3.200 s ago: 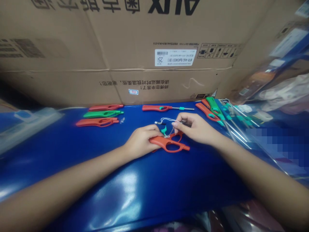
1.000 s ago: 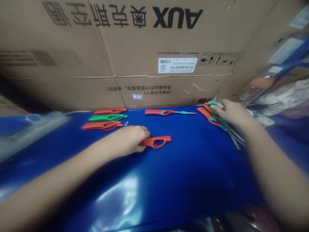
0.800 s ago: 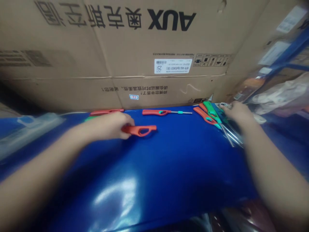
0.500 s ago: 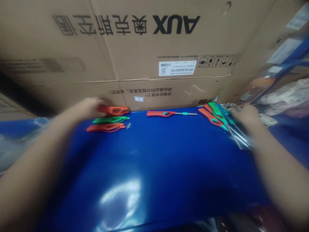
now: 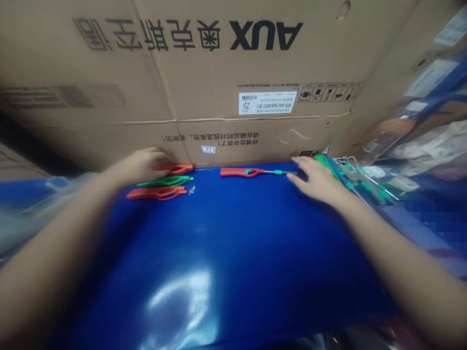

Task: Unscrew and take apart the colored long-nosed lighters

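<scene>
Three lighter handles lie in a stack of rows at the left: an orange one at the back, a green one, and a red-orange one in front. My left hand is closed on the left end of the back orange handle. In the middle lies a red lighter with a metal tube pointing right. My right hand has its thumb and fingers apart around the tip of that tube, holding nothing. Behind its wrist, a green lighter shows in a partly hidden pile.
A large cardboard box stands along the back of the blue table. Clear plastic bags are at the right, and another blurred plastic bag lies at the far left.
My right hand has moved left from the right side of the lighter pile to the tip of the middle lighter. My left hand has stayed at the orange handle.
</scene>
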The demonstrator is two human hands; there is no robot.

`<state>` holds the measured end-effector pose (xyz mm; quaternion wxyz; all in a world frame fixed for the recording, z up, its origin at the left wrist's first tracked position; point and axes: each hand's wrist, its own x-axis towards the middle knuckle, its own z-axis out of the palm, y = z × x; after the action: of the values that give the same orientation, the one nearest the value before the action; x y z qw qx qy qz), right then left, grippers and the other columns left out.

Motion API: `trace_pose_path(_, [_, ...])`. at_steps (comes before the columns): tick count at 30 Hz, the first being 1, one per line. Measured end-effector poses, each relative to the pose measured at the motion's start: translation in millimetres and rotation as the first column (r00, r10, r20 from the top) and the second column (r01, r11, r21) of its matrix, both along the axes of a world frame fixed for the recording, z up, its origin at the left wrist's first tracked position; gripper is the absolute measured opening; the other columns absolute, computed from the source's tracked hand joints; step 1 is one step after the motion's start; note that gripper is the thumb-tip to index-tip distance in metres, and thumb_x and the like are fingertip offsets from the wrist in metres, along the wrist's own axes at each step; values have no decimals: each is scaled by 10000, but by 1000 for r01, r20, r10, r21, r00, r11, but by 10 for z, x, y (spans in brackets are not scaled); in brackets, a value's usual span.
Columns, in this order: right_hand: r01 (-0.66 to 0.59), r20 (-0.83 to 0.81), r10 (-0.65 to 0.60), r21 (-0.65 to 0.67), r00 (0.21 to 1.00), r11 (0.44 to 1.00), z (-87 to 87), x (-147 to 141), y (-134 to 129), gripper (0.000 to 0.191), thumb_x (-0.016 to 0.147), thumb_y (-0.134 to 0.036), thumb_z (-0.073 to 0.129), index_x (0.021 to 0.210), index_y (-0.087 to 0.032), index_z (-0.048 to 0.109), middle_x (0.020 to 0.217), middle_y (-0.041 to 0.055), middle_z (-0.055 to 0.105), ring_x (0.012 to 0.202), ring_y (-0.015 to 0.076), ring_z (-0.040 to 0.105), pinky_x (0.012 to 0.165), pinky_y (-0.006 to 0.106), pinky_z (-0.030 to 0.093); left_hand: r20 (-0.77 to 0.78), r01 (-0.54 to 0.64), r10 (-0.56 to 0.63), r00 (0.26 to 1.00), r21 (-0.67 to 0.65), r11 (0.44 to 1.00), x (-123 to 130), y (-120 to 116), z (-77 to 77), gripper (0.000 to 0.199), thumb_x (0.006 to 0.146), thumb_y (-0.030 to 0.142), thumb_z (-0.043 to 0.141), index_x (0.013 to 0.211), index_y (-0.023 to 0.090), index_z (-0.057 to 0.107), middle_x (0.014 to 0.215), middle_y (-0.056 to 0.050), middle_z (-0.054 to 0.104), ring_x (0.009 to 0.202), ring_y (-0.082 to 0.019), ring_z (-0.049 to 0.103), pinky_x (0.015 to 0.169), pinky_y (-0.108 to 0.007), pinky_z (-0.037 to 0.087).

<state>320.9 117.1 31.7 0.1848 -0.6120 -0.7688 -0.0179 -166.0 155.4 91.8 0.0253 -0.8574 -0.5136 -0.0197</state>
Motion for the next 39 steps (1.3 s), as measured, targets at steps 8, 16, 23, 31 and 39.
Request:
trace_pose_path(8, [-145, -43, 144, -22, 989, 989, -290, -309, 9, 340, 959, -340, 479, 1231, -191, 618, 1297, 159, 642, 1211, 340, 565, 1030, 555, 438, 109, 202, -199, 974, -15, 979, 815, -263, -263, 382, 939, 393, 499, 1205, 180, 671, 1191, -95, 654, 1045, -238, 647, 965, -354, 495])
trace_pose_path(16, [-392, -111, 377, -184, 920, 901, -88, -242, -102, 138, 939, -316, 527, 958, -206, 607, 978, 67, 646, 866, 200, 609, 796, 332, 490, 233, 284, -313, 921, 149, 947, 1362, -641, -660, 496, 1000, 354, 525, 1462, 178, 479, 1489, -156, 497, 1377, -302, 460, 1130, -482, 413])
trace_pose_path(23, [-448, -76, 450, -331, 890, 830, 151, -229, -344, 174, 856, -303, 649, 1002, -216, 609, 1035, 70, 654, 911, 220, 612, 804, 348, 473, 476, 452, -389, 789, -21, 892, 1502, -779, -701, 321, 1035, 352, 515, 1276, 195, 659, 1180, -96, 661, 1087, -201, 628, 988, -352, 511])
trace_pose_path(31, [-451, -175, 416, -342, 892, 824, 134, -739, -640, 345, 843, -515, 734, 911, -223, 563, 909, 17, 620, 789, 181, 559, 664, 302, 406, 510, 410, -331, 794, -47, 911, 1712, -1102, -716, 277, 997, 295, 586, 1219, 161, 683, 1055, -96, 637, 988, -224, 592, 912, -368, 515])
trace_pose_path(39, [-460, -81, 457, -284, 886, 841, 155, -870, -805, 341, 835, -333, 785, 1011, -187, 533, 1058, 81, 591, 977, 238, 555, 813, 351, 454, 452, 408, -337, 826, -67, 910, 1719, -1157, -721, 274, 999, 282, 575, 1208, 141, 680, 1007, -94, 599, 965, -238, 567, 857, -365, 509])
